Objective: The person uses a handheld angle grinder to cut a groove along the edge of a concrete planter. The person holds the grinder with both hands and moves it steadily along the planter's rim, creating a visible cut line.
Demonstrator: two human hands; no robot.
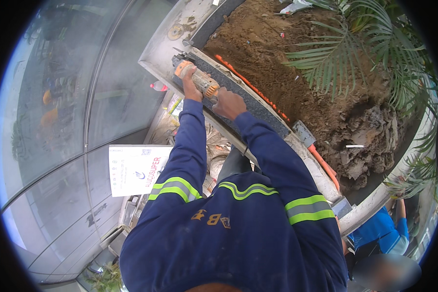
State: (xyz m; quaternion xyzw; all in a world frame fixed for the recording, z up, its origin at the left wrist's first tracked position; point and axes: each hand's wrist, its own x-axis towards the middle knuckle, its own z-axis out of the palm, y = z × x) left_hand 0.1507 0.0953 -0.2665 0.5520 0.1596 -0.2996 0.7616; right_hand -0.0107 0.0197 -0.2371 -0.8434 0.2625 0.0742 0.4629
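Observation:
My left hand [191, 85] is wrapped round the front of a dusty orange-and-grey power tool [204, 81], which looks like an angle grinder. My right hand [228, 103] grips its rear end with closed fingers. The tool's head [179, 60] rests at or just over the upper end of a dark speckled stone strip [267, 117] along the planter ledge; exact contact is unclear. A round disc [175, 31] lies on the pale ledge beyond it. An orange line [259, 90] runs along the soil side of the strip.
Planter soil [297, 44] and palm fronds [336, 58] fill the right. A grey box with orange conduit [321, 160] lies along the ledge. Glass panels [63, 107] line the left, near a white board [124, 170]. A co-worker in blue [382, 228] is at lower right.

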